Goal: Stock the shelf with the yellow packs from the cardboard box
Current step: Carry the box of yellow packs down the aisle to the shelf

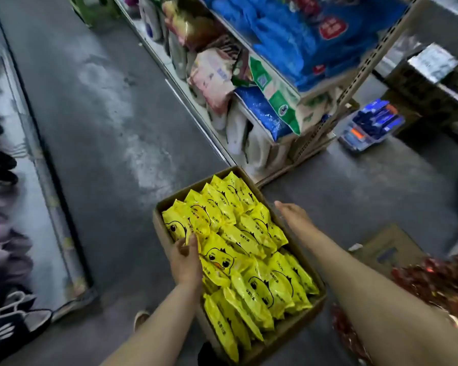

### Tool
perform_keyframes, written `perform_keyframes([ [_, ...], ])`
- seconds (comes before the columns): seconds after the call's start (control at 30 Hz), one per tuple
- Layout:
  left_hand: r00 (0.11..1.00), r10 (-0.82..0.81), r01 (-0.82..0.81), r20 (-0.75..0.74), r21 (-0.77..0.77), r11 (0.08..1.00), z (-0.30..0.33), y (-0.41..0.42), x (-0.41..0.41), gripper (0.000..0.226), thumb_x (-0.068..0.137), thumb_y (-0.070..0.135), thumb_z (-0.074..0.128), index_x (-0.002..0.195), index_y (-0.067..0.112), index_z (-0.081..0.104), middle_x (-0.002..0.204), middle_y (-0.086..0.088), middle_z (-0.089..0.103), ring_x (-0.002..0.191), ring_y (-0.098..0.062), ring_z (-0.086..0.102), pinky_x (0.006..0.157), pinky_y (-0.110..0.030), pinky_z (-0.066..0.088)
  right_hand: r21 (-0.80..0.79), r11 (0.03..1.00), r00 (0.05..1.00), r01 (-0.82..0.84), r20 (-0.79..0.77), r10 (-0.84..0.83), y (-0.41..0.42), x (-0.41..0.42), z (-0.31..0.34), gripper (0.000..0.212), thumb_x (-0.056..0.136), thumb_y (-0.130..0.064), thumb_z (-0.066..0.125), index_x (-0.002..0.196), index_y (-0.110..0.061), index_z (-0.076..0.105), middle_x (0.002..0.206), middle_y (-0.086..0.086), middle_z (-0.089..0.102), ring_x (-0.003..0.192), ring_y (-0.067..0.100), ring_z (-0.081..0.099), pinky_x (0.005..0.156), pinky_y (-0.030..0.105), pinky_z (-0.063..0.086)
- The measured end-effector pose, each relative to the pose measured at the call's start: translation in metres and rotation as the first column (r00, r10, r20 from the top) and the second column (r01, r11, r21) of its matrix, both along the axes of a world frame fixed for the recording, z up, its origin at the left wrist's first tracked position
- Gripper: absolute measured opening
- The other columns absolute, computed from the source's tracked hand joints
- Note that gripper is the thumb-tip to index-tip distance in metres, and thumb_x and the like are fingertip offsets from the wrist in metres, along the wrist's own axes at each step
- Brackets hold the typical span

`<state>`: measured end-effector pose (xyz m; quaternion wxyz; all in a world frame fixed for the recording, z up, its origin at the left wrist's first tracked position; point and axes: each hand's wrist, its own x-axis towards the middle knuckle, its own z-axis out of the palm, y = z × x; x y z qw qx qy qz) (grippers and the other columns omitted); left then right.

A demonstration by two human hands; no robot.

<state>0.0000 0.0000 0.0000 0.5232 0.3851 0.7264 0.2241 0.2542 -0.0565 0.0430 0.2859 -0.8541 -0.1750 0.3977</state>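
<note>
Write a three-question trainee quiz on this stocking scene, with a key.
1. True or false: the cardboard box is nearly full of yellow packs.
2. Which hand touches the packs? A) left hand B) right hand
3. Fill in: the clear bin beyond the shelf sits on the ____.

Key: 1 true; 2 A; 3 floor.

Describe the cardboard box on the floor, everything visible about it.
The cardboard box is an open-topped, plain brown tray standing on the grey floor near the shelf's base. It is packed full with glossy yellow packs printed with a cartoon duck face. The left hand reaches in by its left wall and pinches one pack; the right hand hangs open at its right wall.
</note>
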Motion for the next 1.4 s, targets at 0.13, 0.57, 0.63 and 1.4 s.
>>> perform_keyframes([
  [0.13,0.99,0.005,0.013,-0.14,0.129,0.992,-0.023,-0.008,-0.007,0.032,0.092,0.046,0.059,0.101,0.015,0.06,0.1,-0.01,0.065,0.103,-0.034,0.062,0.087,-0.041,0.047,-0.031,0.999,0.999,0.029,-0.034,-0.03,0.004,0.026,-0.064,0.041,0.085,-0.065,0.06,0.089,-0.025,0.069,0.126,0.008,0.066,0.122,0.023,0.057,0.107,0.04,0.043],
  [0.57,0.98,-0.011,-0.037,-0.198,-0.233,0.972,-0.094,-0.036,-0.019,0.058,0.098,0.055,0.037,0.149,0.027,0.038,0.145,-0.013,0.05,0.133,-0.035,0.045,0.111,-0.045,0.035,-0.106,0.993,0.989,0.045,-0.138,-0.059,0.007,0.05,-0.145,0.052,0.074,-0.078,0.061,0.1,-0.035,0.071,0.11,-0.008,0.071,0.107,0.019,0.065,0.102,0.044,0.049],
  [0.63,0.978,-0.024,-0.032,-0.209,-0.261,0.965,-0.103,-0.038,-0.022,0.057,0.098,0.057,0.037,0.148,0.028,0.04,0.142,-0.014,0.052,0.131,-0.036,0.047,0.109,-0.045,0.036,-0.099,0.994,0.988,0.045,-0.142,-0.059,0.008,0.049,-0.142,0.04,0.087,-0.063,0.061,0.106,-0.029,0.071,0.113,-0.002,0.071,0.107,0.021,0.065,0.103,0.044,0.049],
  [1.4,0.962,0.047,-0.13,-0.267,-0.3,0.945,-0.125,-0.043,-0.02,0.058,0.098,0.057,0.037,0.139,0.02,0.052,0.137,-0.018,0.054,0.128,-0.038,0.047,0.107,-0.046,0.037,-0.219,0.974,0.999,-0.052,-0.016,0.049,0.023,0.046,-0.175,0.092,0.062,-0.09,0.053,0.126,-0.025,0.063,0.126,0.007,0.066,0.116,0.033,0.061,0.1,0.048,0.049],
])
